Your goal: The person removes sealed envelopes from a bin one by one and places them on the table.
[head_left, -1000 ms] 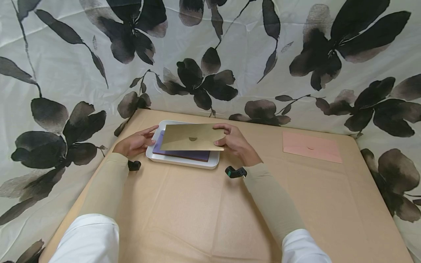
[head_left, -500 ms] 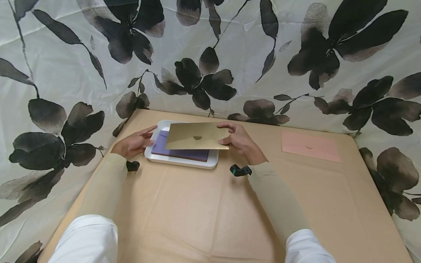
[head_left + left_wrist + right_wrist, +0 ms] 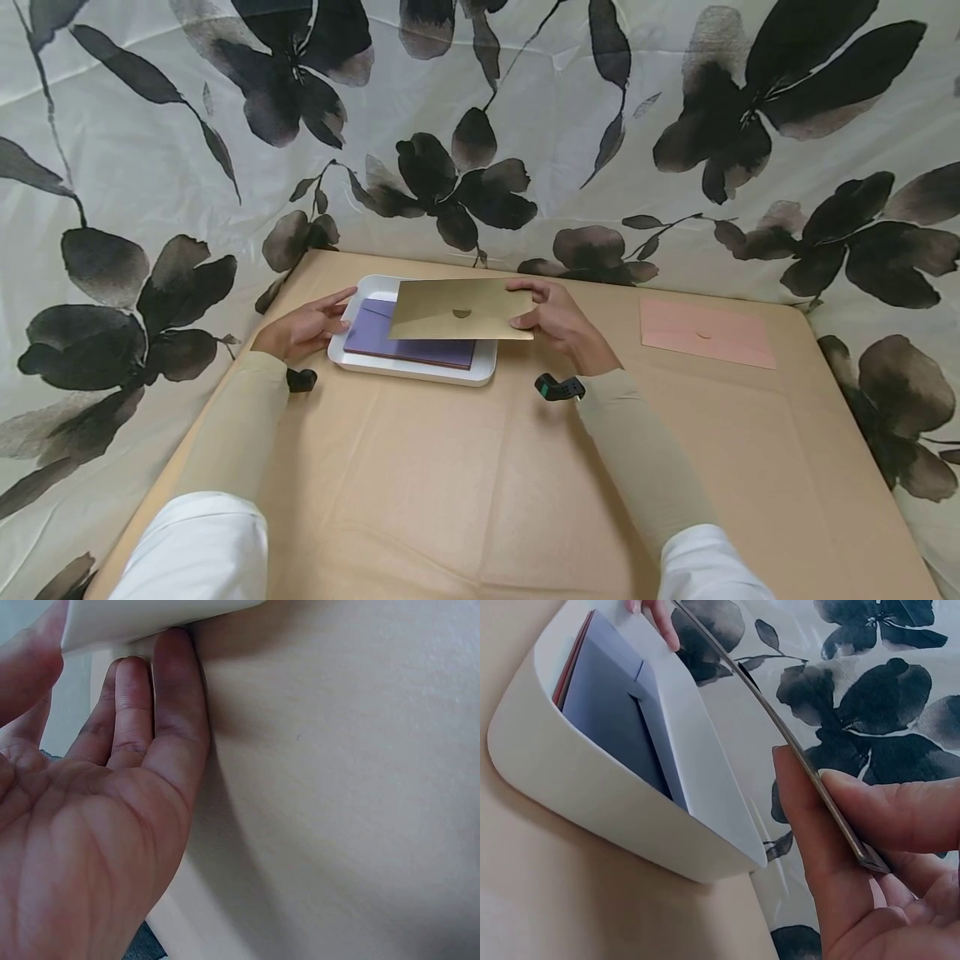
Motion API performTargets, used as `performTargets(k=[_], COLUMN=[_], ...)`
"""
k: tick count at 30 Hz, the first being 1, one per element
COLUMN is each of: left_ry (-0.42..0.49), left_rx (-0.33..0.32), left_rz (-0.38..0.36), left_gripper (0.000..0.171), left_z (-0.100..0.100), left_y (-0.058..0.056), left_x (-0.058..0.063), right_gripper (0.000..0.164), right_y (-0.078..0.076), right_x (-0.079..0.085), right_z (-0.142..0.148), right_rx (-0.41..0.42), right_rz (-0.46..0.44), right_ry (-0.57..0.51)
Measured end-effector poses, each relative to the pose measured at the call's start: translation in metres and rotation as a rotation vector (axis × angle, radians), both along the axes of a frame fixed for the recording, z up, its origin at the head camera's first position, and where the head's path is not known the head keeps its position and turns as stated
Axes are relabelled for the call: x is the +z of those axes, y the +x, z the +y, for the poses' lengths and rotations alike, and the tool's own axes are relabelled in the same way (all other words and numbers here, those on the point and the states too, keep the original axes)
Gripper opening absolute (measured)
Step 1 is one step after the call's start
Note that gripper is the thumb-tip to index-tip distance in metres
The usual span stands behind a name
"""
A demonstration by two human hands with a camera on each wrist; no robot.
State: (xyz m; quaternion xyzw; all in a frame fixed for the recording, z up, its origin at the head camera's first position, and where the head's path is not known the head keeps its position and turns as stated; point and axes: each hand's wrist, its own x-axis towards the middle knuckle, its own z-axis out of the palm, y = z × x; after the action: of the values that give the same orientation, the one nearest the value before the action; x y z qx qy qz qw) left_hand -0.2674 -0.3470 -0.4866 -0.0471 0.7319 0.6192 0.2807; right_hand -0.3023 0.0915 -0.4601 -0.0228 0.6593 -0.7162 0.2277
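Note:
My right hand pinches the right edge of a gold envelope between thumb and fingers, holding it raised over the right part of a white tray. The right wrist view shows this envelope edge-on, apart from the tray wall. Inside the tray lies a purple envelope, with a reddish edge showing beneath it. At the tray's left end, my left hand grips the rim, thumb on the wall and fingers reaching under it. The gold envelope hides part of the purple one.
A pink envelope lies flat toward the right on the tan-covered table. Behind the table's far edge hangs a white cloth with dark flowers. Dark bands are on both wrists.
The gold envelope has moved rightward with my right hand, uncovering more of the purple envelope. My left hand has stayed at the tray's left end.

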Motion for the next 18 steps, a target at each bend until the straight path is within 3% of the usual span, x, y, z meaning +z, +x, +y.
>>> performTargets(k=[18], left_ry=[0.009], left_rx=[-0.004], left_rz=[-0.009], left_gripper=[0.087], left_z=[0.000], left_y=[-0.001], left_x=[0.000], right_gripper=[0.072], right_y=[-0.004], right_x=[0.001], right_z=[0.021], right_rx=[0.004], right_rz=[-0.014], right_ry=[-0.008])
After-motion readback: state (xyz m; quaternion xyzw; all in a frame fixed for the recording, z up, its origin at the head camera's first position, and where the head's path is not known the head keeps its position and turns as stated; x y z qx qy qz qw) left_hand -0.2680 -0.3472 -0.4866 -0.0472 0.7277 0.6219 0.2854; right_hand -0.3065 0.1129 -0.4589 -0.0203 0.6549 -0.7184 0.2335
